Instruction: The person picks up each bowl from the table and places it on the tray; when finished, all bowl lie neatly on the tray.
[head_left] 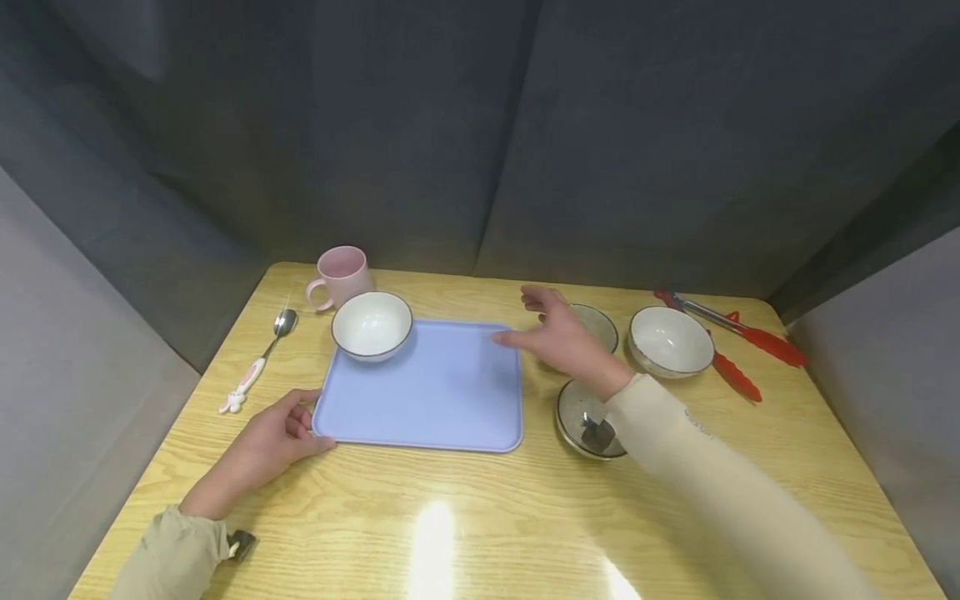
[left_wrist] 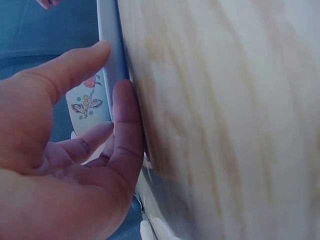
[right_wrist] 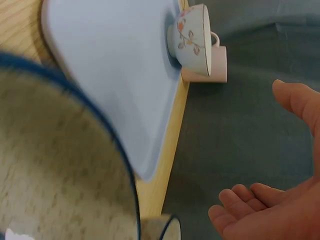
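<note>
A blue tray (head_left: 450, 392) lies flat on the table. At its front left corner my left hand (head_left: 273, 442) grips the rim, thumb and fingertips against the edge; in the left wrist view the thumb tip and fingers touch the tray's side (left_wrist: 111, 30). On the back left of the tray stands a white bowl (head_left: 372, 323), floral on its outside (right_wrist: 192, 42). My right hand (head_left: 562, 337) hovers by the back right corner, thumb and fingers spread, holding nothing. Beneath it and the forearm are two speckled bowls (head_left: 597, 323) (head_left: 577, 408), partly hidden.
A pink mug (head_left: 345, 279) stands behind the white bowl. Left of the tray lies a spoon (head_left: 258, 364) with a rabbit handle. Another white bowl (head_left: 670, 340) is at the right, by red-tipped tongs (head_left: 750, 332) and a second red tool end (head_left: 735, 377). A dark curtain (head_left: 480, 150) closes the back.
</note>
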